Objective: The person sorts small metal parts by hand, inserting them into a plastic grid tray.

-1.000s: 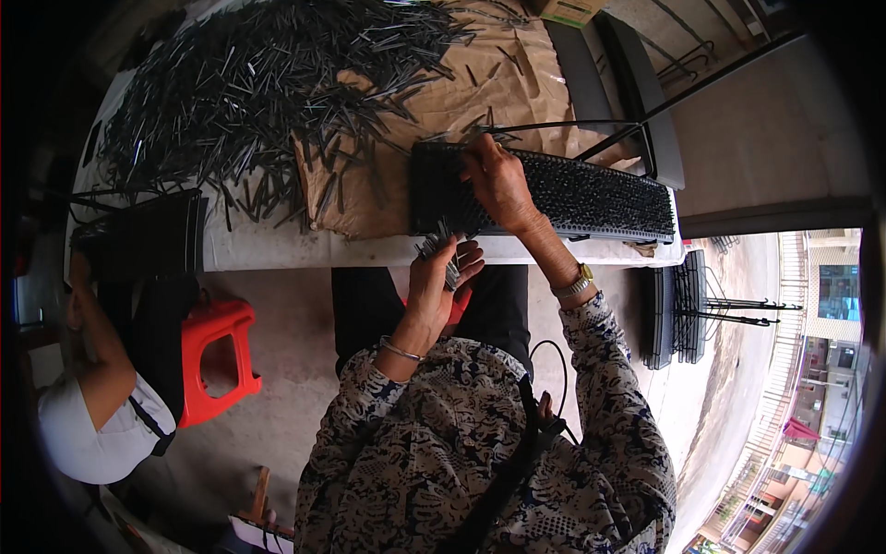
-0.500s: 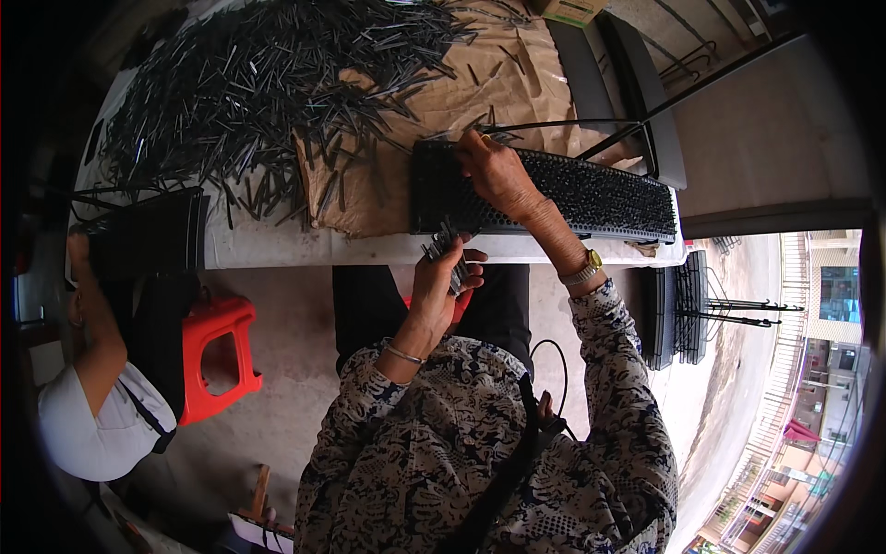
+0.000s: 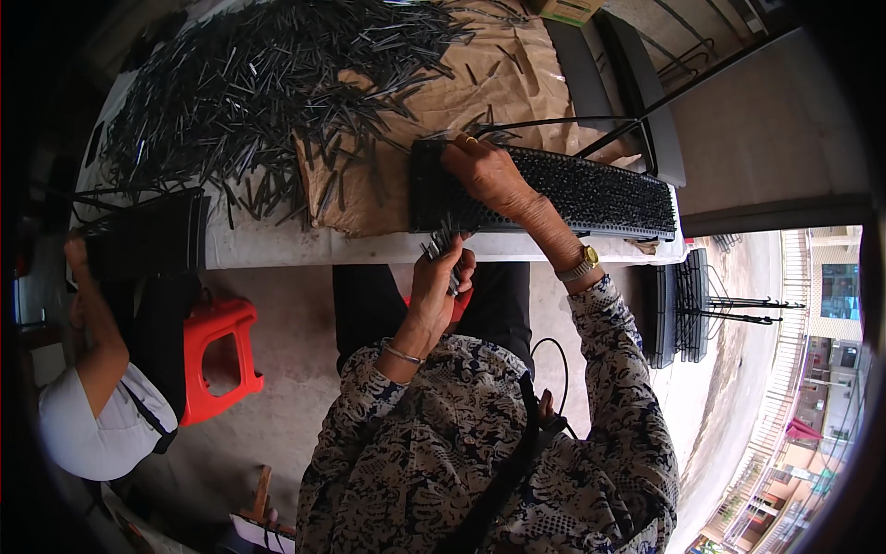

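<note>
A bundle of thin dark strips sticks up out of my left hand, whose fingers are wrapped round it just below the table edge. My right hand is over the left part of a long black perforated rack, its fingers bent down and pressed together at the holes. What those fingertips pinch, if anything, is hidden by the hand. Short black pieces stand densely in the rack's middle and right part, while bare holes show along its front edge.
A big heap of loose black strips covers the table's left and far side, partly on brown paper. Black rods cross behind the rack. At left, a co-worker's arm reaches toward a dark panel; a red stool stands near.
My right hand has shifted slightly left and down over the rack. The fingers of my left hand have closed more around the strips.
</note>
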Tool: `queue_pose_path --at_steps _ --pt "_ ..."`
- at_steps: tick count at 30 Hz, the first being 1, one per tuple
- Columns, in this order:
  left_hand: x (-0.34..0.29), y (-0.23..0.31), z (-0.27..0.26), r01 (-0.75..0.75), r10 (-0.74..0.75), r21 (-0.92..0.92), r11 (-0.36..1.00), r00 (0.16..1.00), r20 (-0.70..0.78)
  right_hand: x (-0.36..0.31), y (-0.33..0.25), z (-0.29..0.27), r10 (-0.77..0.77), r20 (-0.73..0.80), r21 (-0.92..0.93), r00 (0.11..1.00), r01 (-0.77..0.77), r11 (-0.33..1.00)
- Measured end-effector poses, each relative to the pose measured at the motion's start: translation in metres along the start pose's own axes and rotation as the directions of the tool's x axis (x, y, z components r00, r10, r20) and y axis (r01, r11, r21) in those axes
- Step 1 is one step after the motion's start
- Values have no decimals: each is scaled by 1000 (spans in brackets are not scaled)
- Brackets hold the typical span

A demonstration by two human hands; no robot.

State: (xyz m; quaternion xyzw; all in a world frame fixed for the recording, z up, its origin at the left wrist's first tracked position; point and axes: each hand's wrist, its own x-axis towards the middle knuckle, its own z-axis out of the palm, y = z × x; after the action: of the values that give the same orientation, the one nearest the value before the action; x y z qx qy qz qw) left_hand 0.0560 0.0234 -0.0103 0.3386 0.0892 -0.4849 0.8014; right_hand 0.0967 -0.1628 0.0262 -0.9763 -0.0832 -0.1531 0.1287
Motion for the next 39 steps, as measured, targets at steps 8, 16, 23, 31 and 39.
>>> queue_pose_path --at_steps 8,16,23,31,39 --pt "2 2 -6 -59 59 -22 998 998 -13 -10 -2 6 211 -207 149 955 -183 972" --pt "0 6 0 -103 103 8 995 994 -22 -21 -1 17 261 -261 88 929 -247 965" --pt "-1 7 -1 -134 134 -22 991 990 -38 -34 -39 -29 440 177 539 880 -461 705" --pt "-6 12 13 -95 100 76 993 993 -56 -47 -40 -33 347 454 709 820 -569 417" --pt "-7 12 11 -56 65 150 987 996 -60 -49 -41 -33 332 506 718 796 -602 349"
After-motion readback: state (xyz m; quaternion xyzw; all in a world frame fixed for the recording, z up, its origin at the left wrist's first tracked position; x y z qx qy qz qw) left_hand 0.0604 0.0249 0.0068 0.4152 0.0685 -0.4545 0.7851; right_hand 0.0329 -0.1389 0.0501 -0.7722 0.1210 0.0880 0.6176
